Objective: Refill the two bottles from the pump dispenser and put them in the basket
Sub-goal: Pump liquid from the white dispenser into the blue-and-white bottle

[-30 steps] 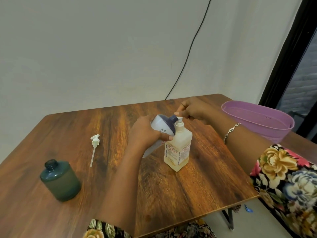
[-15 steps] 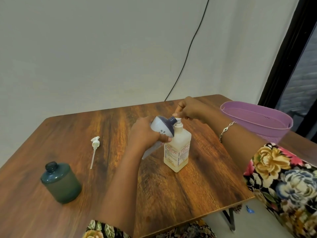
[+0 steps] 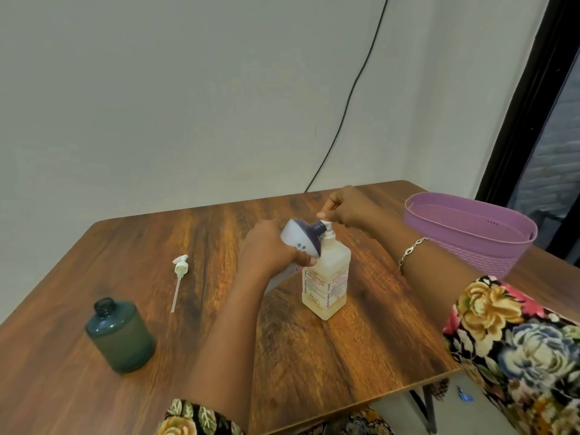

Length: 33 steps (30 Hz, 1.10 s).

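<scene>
While the white bottle (image 3: 299, 238), gripped by the left hand (image 3: 270, 249), is filled at the dispenser (image 3: 326, 277) pinched by the right hand (image 3: 348, 207), the green bottle (image 3: 120, 337) and basket (image 3: 470, 249) are judged not yet used.

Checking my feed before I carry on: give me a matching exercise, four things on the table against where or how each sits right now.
Things:
1. dark green round plastic bottle
2. loose white pump head with tube
3. white bottle with dark blue neck
4. square clear pump dispenser
States:
a. lying flat on the wooden table
b. pump top gripped by right hand
c. tilted in left hand
d. upright, uncapped
Pairs: 1-d, 2-a, 3-c, 4-b
</scene>
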Each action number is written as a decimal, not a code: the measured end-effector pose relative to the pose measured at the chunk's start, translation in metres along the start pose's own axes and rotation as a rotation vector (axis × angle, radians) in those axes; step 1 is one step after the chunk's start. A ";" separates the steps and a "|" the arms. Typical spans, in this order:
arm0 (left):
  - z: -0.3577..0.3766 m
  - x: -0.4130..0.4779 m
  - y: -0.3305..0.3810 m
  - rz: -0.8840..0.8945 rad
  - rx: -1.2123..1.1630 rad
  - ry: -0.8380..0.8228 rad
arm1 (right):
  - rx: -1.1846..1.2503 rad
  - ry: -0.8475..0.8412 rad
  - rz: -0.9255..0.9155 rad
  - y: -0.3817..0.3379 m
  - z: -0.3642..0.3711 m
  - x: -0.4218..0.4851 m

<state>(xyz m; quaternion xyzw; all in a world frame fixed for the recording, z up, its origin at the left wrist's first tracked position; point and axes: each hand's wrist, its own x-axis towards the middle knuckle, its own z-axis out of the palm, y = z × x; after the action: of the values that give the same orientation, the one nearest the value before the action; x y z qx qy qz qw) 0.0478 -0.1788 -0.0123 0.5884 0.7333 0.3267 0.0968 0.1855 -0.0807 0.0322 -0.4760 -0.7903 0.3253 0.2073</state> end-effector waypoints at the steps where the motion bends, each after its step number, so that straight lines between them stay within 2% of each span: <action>1: -0.002 0.000 0.001 -0.002 -0.024 0.005 | 0.019 -0.004 -0.002 -0.003 -0.003 -0.001; 8: -0.009 0.002 0.006 -0.004 -0.038 0.018 | -0.019 -0.051 0.067 -0.008 -0.007 0.000; 12: 0.000 0.002 -0.001 -0.001 0.004 -0.007 | 0.021 -0.045 0.035 0.007 0.001 -0.001; 19: -0.010 0.002 0.005 0.019 -0.077 0.036 | 0.050 -0.036 0.054 -0.014 -0.008 0.004; 26: -0.001 0.002 -0.001 0.003 -0.058 -0.005 | -0.097 -0.024 -0.015 0.004 0.003 0.004; 33: -0.010 0.002 0.007 0.027 -0.098 0.012 | -0.038 -0.024 -0.027 -0.010 -0.011 -0.001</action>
<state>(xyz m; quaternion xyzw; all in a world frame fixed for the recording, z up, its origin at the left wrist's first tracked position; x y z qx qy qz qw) 0.0477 -0.1800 -0.0005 0.5908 0.7088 0.3672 0.1168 0.1870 -0.0812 0.0474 -0.4651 -0.8051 0.3132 0.1933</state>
